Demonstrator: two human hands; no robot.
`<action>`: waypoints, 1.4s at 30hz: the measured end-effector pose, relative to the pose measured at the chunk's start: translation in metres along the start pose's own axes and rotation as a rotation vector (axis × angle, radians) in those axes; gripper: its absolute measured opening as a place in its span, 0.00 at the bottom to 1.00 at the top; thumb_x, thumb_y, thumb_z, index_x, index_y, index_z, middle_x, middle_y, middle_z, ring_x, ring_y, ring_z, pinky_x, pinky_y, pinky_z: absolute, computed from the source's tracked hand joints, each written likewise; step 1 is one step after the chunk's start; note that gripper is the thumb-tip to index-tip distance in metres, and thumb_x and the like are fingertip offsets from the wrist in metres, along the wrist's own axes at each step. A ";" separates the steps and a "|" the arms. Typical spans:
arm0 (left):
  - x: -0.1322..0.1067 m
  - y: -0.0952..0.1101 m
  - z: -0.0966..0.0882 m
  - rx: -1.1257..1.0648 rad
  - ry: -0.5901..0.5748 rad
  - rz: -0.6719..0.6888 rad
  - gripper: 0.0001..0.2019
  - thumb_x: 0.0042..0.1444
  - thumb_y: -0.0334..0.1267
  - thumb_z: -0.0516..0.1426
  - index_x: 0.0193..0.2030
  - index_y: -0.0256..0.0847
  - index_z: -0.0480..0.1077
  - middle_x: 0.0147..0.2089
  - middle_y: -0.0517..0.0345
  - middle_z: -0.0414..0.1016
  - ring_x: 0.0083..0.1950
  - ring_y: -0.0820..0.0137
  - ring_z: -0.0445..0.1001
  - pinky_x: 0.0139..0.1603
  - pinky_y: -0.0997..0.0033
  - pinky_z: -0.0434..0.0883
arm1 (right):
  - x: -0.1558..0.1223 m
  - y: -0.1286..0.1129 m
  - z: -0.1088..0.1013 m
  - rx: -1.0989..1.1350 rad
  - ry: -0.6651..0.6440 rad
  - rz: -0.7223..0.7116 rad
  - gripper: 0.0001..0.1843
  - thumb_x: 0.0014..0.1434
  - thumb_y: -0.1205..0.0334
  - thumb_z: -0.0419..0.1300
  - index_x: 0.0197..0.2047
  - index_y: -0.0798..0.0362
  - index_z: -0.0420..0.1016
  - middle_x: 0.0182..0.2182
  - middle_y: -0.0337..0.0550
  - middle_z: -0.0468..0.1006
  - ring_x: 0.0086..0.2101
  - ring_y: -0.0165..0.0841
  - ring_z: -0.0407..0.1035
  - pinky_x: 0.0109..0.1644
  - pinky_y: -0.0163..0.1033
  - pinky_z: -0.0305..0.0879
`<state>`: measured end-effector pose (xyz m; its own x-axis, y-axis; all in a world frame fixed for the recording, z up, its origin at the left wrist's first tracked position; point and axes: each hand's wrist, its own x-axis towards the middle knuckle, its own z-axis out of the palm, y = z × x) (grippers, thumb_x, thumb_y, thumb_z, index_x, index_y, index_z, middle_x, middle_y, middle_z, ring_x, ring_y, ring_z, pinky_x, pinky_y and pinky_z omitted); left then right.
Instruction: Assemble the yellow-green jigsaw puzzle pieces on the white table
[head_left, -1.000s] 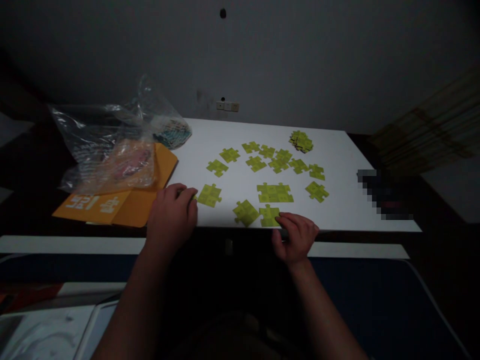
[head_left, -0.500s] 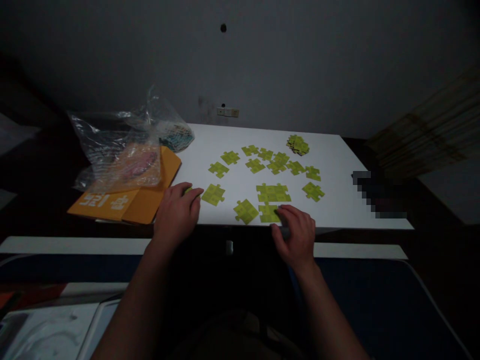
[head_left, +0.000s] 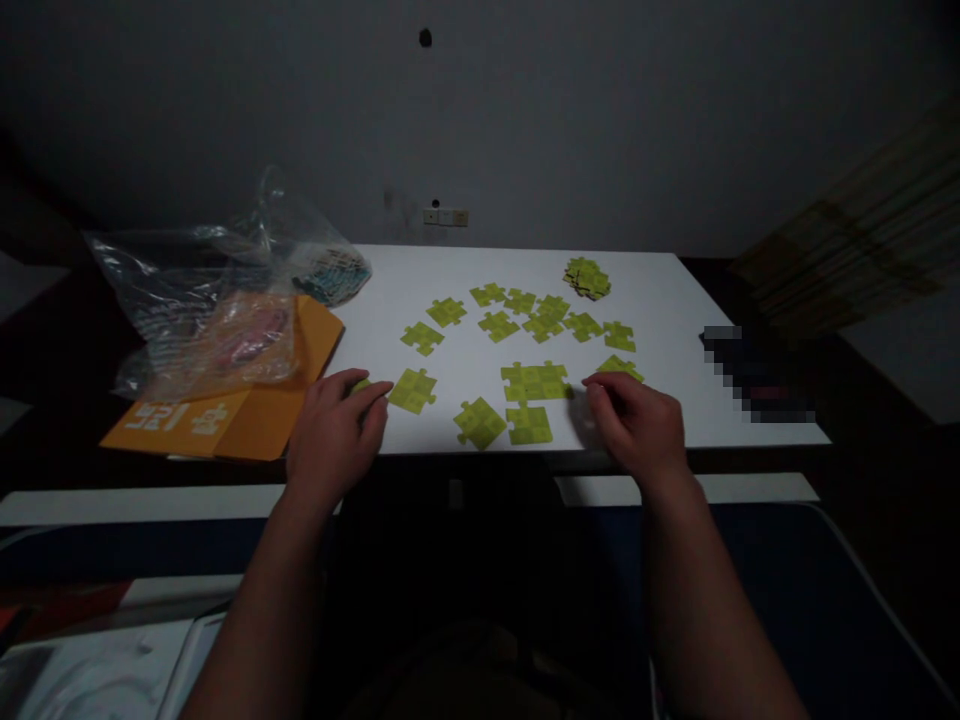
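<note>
My left hand (head_left: 335, 428) rests at the table's front left with fingers apart, over a yellow-green jigsaw piece (head_left: 361, 384) that it partly covers. Just right of its fingertips lies another jigsaw piece (head_left: 412, 390). My right hand (head_left: 639, 422) is closed, its fingers curled, with nothing visible in them. It is beside a joined pair of pieces (head_left: 536, 381) and partly hides a piece (head_left: 619, 367) behind it. Below the pair, a jigsaw piece (head_left: 529, 424) touches or nearly touches it. A tilted piece (head_left: 480, 423) lies to the left.
Several loose jigsaw pieces (head_left: 499, 325) form an arc on the white table (head_left: 450, 260). A pile of pieces (head_left: 587, 278) sits at the back right. At left are an orange envelope (head_left: 270, 410), a clear plastic bag (head_left: 187, 265) and a stack of pieces (head_left: 330, 275).
My right hand has left the lower piece and moved right, past the joined pair. My left hand stays by its piece. The whole view has shifted slightly.
</note>
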<state>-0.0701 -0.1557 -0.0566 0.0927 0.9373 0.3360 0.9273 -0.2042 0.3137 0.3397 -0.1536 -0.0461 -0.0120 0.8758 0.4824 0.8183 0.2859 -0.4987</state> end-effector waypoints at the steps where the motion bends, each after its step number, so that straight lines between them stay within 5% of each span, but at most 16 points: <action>1: 0.000 0.000 0.000 0.005 0.000 -0.006 0.21 0.75 0.48 0.54 0.60 0.47 0.85 0.65 0.43 0.79 0.67 0.46 0.73 0.70 0.40 0.73 | 0.004 0.002 0.002 0.001 -0.027 0.003 0.17 0.73 0.51 0.58 0.45 0.48 0.87 0.38 0.48 0.89 0.35 0.41 0.82 0.41 0.47 0.73; 6: 0.002 0.002 0.000 0.032 -0.001 -0.007 0.20 0.75 0.47 0.54 0.62 0.47 0.84 0.65 0.44 0.78 0.67 0.47 0.73 0.71 0.41 0.72 | 0.008 0.008 0.013 -0.029 -0.134 0.025 0.16 0.71 0.50 0.59 0.45 0.47 0.88 0.32 0.45 0.87 0.30 0.40 0.80 0.36 0.45 0.68; 22: 0.005 0.003 0.001 0.027 -0.018 -0.030 0.20 0.74 0.47 0.54 0.62 0.48 0.83 0.64 0.44 0.78 0.66 0.46 0.74 0.70 0.39 0.72 | 0.006 0.007 0.013 0.017 -0.121 0.048 0.15 0.70 0.51 0.60 0.45 0.47 0.88 0.31 0.45 0.86 0.28 0.38 0.78 0.34 0.45 0.67; 26: 0.003 0.007 -0.002 0.014 0.101 -0.026 0.21 0.72 0.44 0.57 0.67 0.45 0.79 0.68 0.40 0.76 0.70 0.45 0.73 0.72 0.38 0.70 | 0.007 0.008 0.013 0.038 -0.124 0.058 0.15 0.71 0.51 0.60 0.45 0.47 0.87 0.33 0.45 0.87 0.29 0.38 0.78 0.34 0.44 0.67; 29: -0.005 0.021 0.000 -0.002 0.189 0.041 0.17 0.71 0.41 0.59 0.62 0.45 0.80 0.67 0.40 0.77 0.69 0.46 0.74 0.73 0.36 0.69 | 0.007 0.008 0.013 0.048 -0.127 0.075 0.14 0.70 0.51 0.60 0.44 0.47 0.87 0.33 0.44 0.87 0.28 0.38 0.78 0.35 0.44 0.67; 36: -0.029 0.091 0.039 -0.170 0.082 0.449 0.13 0.73 0.35 0.58 0.59 0.48 0.79 0.63 0.48 0.83 0.65 0.54 0.80 0.67 0.44 0.79 | 0.008 0.010 0.013 0.037 -0.115 0.093 0.15 0.70 0.50 0.60 0.43 0.47 0.87 0.33 0.44 0.88 0.29 0.38 0.78 0.36 0.44 0.66; 42: -0.031 0.103 0.047 -0.151 0.131 0.453 0.09 0.74 0.36 0.60 0.57 0.45 0.78 0.59 0.49 0.86 0.60 0.54 0.82 0.64 0.43 0.81 | 0.008 0.010 0.012 0.049 -0.145 0.118 0.16 0.70 0.49 0.60 0.43 0.46 0.88 0.32 0.44 0.87 0.30 0.39 0.78 0.37 0.45 0.67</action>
<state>0.0391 -0.1922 -0.0763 0.4185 0.7034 0.5744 0.7405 -0.6305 0.2325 0.3408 -0.1388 -0.0559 -0.0039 0.9503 0.3114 0.7903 0.1937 -0.5814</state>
